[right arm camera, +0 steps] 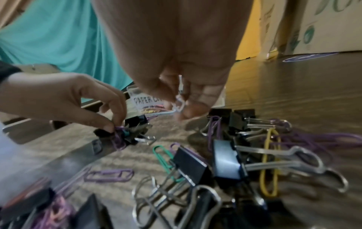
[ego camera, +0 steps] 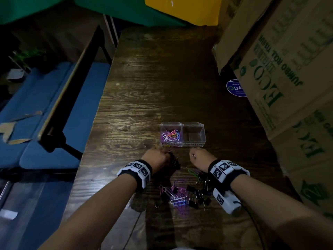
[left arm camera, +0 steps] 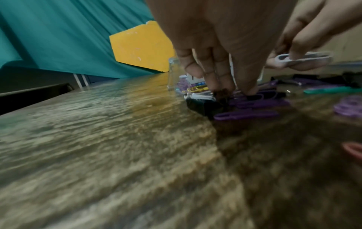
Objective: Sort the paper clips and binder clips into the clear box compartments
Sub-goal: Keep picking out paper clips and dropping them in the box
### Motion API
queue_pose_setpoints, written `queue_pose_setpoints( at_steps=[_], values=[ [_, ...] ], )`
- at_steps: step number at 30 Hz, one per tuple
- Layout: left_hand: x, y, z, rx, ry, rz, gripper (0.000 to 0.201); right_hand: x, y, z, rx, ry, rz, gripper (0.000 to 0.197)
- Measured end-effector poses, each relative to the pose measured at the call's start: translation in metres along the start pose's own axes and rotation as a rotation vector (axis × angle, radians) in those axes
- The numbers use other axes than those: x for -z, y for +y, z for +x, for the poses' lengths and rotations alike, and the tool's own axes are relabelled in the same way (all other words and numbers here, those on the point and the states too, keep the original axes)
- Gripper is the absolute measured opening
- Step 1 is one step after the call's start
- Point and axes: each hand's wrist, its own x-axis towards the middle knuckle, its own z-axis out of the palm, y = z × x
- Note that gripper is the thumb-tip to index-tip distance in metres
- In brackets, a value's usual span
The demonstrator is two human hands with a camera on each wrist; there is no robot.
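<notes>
Clear box (ego camera: 182,134): two compartments side by side, upright on the tabletop (ego camera: 162,78), just beyond both hands. Left compartment (ego camera: 171,135), label reading "PAPER CLIPS": holds a loose heap of coloured paper clips, pink, white, purple, orange and blue. Right compartment (ego camera: 194,135), label reading "BINDER CLIPS": nothing seen in it.

Loose pile (ego camera: 187,193): mixed paper clips and black binder clips on the tabletop, between and below the wrists. Includes a green paper clip (right arm camera: 166,159), a yellow paper clip (right arm camera: 271,162), several purple ones and binder clips with silver wire handles.

Left hand (ego camera: 155,157): just in front of the left compartment, fingers (right arm camera: 109,122) curled down, tips pinching a purple paper clip (right arm camera: 119,137) that lies against a small black binder clip (right arm camera: 137,125) on the tabletop.

Right hand (ego camera: 200,156): just in front of the right compartment, fingers curled, thumb and forefinger pinching a white paper clip (left arm camera: 301,58) held above the tabletop.

Both wrists: bands with black-and-white markers.

Surroundings: cardboard cartons (ego camera: 288,69) with green print stacked along the right edge of the tabletop; a round blue sticker (ego camera: 235,88) beside them; blue cushions (ego camera: 45,109) to the left; green and yellow panels at the far end.
</notes>
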Motion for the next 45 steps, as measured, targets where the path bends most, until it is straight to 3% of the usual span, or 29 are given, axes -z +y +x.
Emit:
queue_pose_setpoints(
  at_steps=[2, 6, 12, 23, 29, 33, 37, 39, 42, 45],
  values=[
    [0.001, -0.004, -0.001, 0.013, -0.010, -0.017, 0.034, -0.001, 0.000, 0.001, -0.027, -0.021, 0.055, 0.035],
    [-0.001, -0.010, -0.007, 0.061, 0.005, -0.086, 0.038, -0.003, -0.001, -0.001, -0.030, -0.075, 0.080, 0.033],
    [-0.008, -0.009, -0.027, 0.041, 0.005, -0.150, 0.041, -0.011, -0.001, -0.012, 0.020, -0.176, -0.364, 0.031],
    [-0.033, 0.011, -0.046, 0.228, -0.080, -0.277, 0.034, -0.023, 0.004, -0.022, 0.091, -0.116, -0.377, 0.016],
    [-0.044, 0.007, -0.052, 0.305, -0.053, -0.377, 0.036, -0.018, 0.003, -0.028, 0.099, -0.022, -0.126, 0.008],
    [-0.045, 0.004, -0.052, 0.269, -0.053, -0.368, 0.053, -0.018, -0.003, -0.025, 0.118, -0.042, -0.045, 0.016],
    [-0.040, 0.000, -0.049, 0.229, 0.010, -0.365, 0.034, -0.025, -0.006, -0.021, 0.117, -0.077, 0.008, 0.029],
    [-0.038, -0.001, -0.046, 0.197, 0.033, -0.332, 0.028, -0.029, -0.007, -0.020, 0.146, -0.088, -0.052, 0.023],
    [-0.040, 0.003, -0.044, 0.123, 0.033, -0.205, 0.034, -0.034, -0.011, -0.021, 0.224, -0.149, -0.302, 0.025],
    [-0.042, 0.004, -0.040, 0.112, 0.026, -0.140, 0.036, -0.038, -0.013, -0.018, 0.248, -0.160, -0.361, 0.022]
  ],
)
